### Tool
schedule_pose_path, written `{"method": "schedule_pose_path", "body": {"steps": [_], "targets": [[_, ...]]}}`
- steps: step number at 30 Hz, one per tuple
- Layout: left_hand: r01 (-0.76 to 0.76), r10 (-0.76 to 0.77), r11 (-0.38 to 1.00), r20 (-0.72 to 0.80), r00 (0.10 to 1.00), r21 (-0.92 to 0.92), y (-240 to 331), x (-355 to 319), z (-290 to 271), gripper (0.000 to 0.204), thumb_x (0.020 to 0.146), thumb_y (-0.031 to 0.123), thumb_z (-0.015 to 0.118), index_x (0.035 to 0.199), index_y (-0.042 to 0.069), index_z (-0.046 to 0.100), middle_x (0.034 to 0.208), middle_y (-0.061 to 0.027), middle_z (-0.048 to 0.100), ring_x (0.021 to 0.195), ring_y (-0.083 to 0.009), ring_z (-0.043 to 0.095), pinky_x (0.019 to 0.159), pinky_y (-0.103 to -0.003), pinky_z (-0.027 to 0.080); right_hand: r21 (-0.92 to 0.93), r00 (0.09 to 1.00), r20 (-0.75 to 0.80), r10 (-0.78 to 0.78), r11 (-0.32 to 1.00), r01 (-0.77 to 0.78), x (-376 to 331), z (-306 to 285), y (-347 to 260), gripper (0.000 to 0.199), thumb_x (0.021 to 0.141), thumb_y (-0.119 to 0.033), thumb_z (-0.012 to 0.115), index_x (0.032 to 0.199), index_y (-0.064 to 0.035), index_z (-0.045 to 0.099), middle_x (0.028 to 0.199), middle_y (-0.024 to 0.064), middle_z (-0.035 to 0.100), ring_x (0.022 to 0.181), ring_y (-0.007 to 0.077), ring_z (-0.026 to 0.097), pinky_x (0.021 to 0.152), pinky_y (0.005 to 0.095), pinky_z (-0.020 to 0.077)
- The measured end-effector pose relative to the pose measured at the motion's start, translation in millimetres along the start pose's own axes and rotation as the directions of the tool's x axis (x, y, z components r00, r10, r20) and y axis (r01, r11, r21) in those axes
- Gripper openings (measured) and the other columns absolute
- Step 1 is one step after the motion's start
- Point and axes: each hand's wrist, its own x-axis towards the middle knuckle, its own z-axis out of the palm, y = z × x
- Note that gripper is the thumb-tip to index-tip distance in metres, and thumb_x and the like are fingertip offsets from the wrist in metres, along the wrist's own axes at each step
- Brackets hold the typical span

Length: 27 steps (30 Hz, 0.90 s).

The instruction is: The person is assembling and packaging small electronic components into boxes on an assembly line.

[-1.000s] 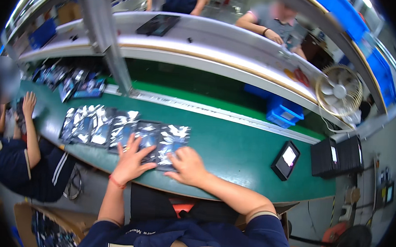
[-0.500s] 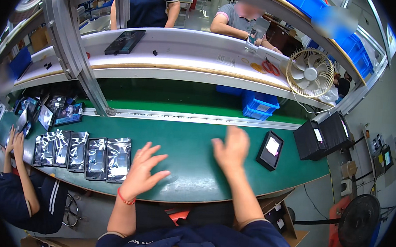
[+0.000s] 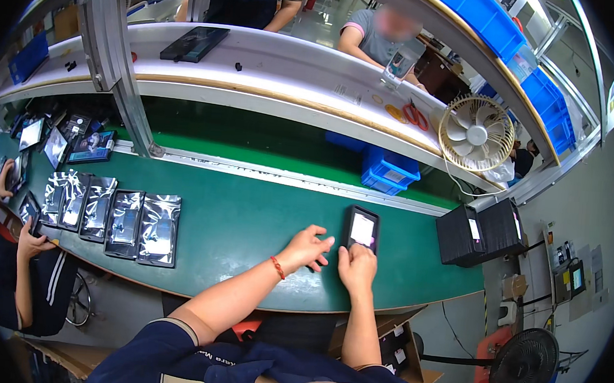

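Observation:
A shallow black tray (image 3: 354,224) holds a flat item with a bright white face (image 3: 362,231). It lies on the green bench, right of the middle. My right hand (image 3: 357,270) is closed on the tray's near end, its fingertips bent over the rim. Just to the left is my left hand (image 3: 306,250), its fingers apart and pointing toward the tray without touching it. A small dark bit shows below the left fingers, too little to name. Farther left lies a row of several black trays with silvery clear bags (image 3: 158,229).
Stacked black trays (image 3: 460,235) stand at the bench's right end. Blue bins (image 3: 390,170) sit under the shelf, and a fan (image 3: 476,135) stands on it. At far left a co-worker's hands (image 3: 31,243) handle dark devices. An open carton (image 3: 409,355) is below the front edge.
My right hand has come down onto the black tray, which now lies farther left. My left hand has moved right, close to it. The whole view has shifted and turned somewhat.

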Motion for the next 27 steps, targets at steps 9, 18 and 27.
{"method": "schedule_pose_path", "body": {"steps": [9,18,27], "targets": [[-0.173,0.173,0.984,0.001,0.985,0.033,2,-9,-21,0.030,0.091,0.036,0.061,0.092,0.008,0.049,0.071,-0.0021,0.058,0.051,-0.0076,0.054,0.036,-0.022,0.041,0.408,0.996,0.090,-0.012,0.913,-0.025,-2,1,-57,0.032,0.079,-0.017,0.068,0.061,-0.0025,0.045,0.052,0.0124,0.049,0.045,0.0275,0.048,0.046,0.0383,0.0378],[-0.214,0.212,0.958,-0.030,0.977,-0.192,-1,-17,-24,0.027,0.096,0.026,0.054,0.073,0.014,0.047,0.067,0.0041,0.050,0.056,-0.0043,0.048,0.045,-0.019,0.041,0.384,0.965,0.259,0.049,0.911,-0.149,6,-6,-68,0.038,0.086,-0.023,0.062,0.060,0.0001,0.048,0.050,0.0131,0.046,0.045,0.0169,0.043,0.045,0.0363,0.0362],[-0.234,0.163,0.880,-0.200,0.966,-0.413,-6,-12,-30,0.028,0.097,0.024,0.053,0.072,0.013,0.047,0.065,0.0032,0.052,0.050,-0.0064,0.050,0.041,-0.023,0.043,0.576,0.959,0.252,0.131,0.776,-0.257,9,-27,-46,0.038,0.088,-0.015,0.060,0.058,-0.0047,0.040,0.053,-0.0056,0.035,0.052,0.0046,0.031,0.044,0.0281,0.0272]]}}
